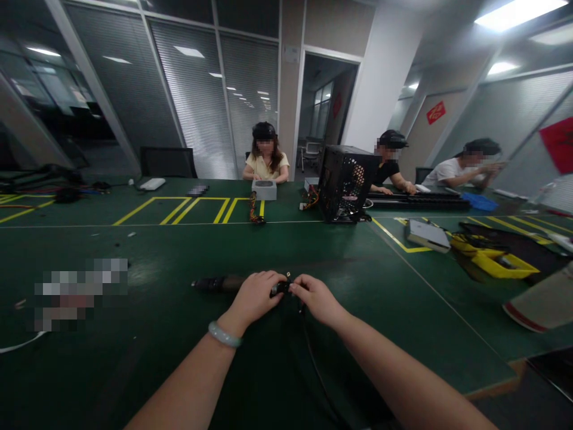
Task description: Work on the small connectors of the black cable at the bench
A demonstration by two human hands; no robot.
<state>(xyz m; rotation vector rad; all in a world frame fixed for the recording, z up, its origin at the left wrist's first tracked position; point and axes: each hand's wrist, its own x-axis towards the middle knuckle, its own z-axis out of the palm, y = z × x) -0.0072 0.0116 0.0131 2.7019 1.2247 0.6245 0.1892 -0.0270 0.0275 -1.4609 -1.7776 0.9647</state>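
Note:
A dark, long electric screwdriver [219, 283] lies nearly level over the green table, its narrow tip pointing left. My left hand [256, 297] is closed over its body from above. At the tool's right end, my right hand [319, 298] pinches the black cable [317, 361] where the two meet. Fingers partly cover this joint, so I cannot tell whether the cable is plugged in. A small brass-coloured piece [289, 275] shows between the hands. From the right hand the cable runs down toward the table's near edge.
Beyond my hands stand a black computer case [347, 182] and a grey power supply [264, 190] with loose wires. A silver box [427, 235] and yellow tray [505, 264] lie to the right. Several people sit across the green table [170, 358], which bears yellow tape lines.

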